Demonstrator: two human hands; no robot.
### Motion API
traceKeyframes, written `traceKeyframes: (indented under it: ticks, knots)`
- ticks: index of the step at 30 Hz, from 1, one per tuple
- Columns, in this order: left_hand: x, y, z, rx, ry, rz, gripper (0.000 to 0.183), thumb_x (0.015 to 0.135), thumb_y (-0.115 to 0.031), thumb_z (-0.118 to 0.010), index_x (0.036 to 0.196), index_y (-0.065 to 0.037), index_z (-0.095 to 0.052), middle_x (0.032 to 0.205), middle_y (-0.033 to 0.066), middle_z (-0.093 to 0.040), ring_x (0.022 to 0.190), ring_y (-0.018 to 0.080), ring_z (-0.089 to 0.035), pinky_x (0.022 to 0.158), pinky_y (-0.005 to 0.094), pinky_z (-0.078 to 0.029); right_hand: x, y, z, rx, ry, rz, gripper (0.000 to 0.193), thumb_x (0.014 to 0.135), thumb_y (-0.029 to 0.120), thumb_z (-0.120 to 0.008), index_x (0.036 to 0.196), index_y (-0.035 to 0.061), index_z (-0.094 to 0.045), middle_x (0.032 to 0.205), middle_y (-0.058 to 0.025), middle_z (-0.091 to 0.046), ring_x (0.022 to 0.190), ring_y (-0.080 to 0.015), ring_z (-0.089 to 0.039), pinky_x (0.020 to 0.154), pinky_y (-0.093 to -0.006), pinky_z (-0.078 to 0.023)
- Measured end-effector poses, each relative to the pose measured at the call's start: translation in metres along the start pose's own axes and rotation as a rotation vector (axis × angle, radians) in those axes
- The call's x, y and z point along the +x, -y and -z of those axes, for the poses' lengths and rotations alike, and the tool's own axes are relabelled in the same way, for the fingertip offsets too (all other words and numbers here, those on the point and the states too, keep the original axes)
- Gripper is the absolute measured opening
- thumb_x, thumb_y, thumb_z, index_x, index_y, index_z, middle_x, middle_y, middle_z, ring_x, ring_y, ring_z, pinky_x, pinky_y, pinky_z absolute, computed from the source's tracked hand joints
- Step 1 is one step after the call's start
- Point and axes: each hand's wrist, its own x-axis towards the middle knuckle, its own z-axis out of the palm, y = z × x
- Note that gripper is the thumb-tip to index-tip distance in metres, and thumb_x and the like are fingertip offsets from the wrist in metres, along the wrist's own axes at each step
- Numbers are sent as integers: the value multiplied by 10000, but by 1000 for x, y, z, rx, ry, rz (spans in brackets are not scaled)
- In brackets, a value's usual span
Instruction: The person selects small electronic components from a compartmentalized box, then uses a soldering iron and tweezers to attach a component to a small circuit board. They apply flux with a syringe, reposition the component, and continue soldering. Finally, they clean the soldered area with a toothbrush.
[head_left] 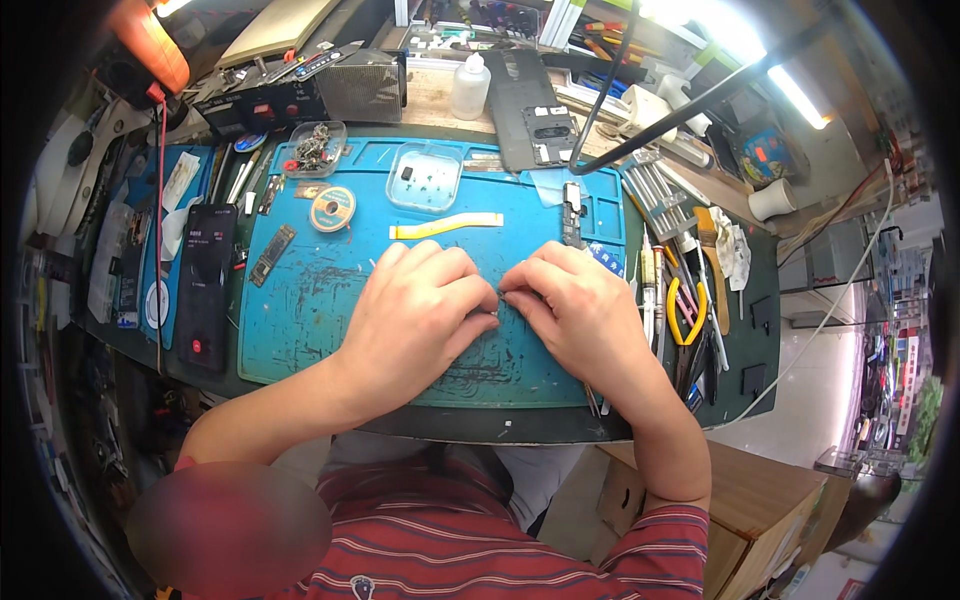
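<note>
Over the middle of a blue work mat point(310, 300), my left hand point(420, 310) and my right hand point(572, 305) meet with fingertips almost touching. Both are closed in a pinch. Something very small seems to sit between them, too tiny and too covered by the fingers to name. Just beyond my hands lies a yellow flex cable point(446, 225) with white ends. Behind it stands a clear plastic box point(400, 190) with small dark bits inside. A spool of solder wire point(332, 209) and a narrow circuit board point(272, 255) rest left of my left hand. A slim black phone part point(572, 213) lies beyond my right hand.
Yellow-handled pliers point(687, 318), syringes point(648, 280) and other tools crowd the right side. A dark phone point(205, 285) lies at left. Farther back are a tub of screws point(315, 148) and a white bottle point(470, 87). A black lamp arm point(690, 112) crosses the upper right.
</note>
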Motion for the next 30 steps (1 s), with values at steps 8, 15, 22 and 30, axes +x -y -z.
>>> traceKeyframes:
  ticks: [8, 15, 22, 30]
  knots:
    - [7, 0, 7, -206, 47, 100, 183, 825, -78, -799, 981, -85, -703, 924, 15, -683, 818, 167, -620, 754, 330, -447, 1, 5, 6, 103, 19, -74, 76, 870, 92, -733, 940, 79, -706, 884, -62, -673, 813, -231, -696, 723, -347, -565]
    - [8, 14, 19, -1186, -16, 564, 150, 971, -50, -713, 1110, 4, -711, 1034, 88, -747, 934, 152, -729, 780, 266, -586, 4, 16, 9, 849, -69, -360, 210, 953, 25, -704, 1161, 4, -727, 1006, -78, -755, 900, -118, -723, 788, -274, -576]
    - [7, 13, 18, -1368, -40, 655, 183, 972, -53, -711, 1142, 17, -702, 1059, 122, -747, 953, 172, -734, 824, 294, -610, 0, 17, 0, 1019, -88, -407, 213, 961, 23, -710, 1166, -35, -719, 1073, -107, -758, 970, -144, -737, 876, -272, -588]
    - [4, 11, 20, -1407, -18, 649, 180, 970, -65, -719, 1127, 20, -699, 1053, 118, -747, 952, 171, -731, 828, 292, -605, 0, 18, -4, 825, -144, -273, 199, 919, 20, -753, 1115, -12, -740, 1019, -91, -749, 924, -158, -748, 815, -272, -589]
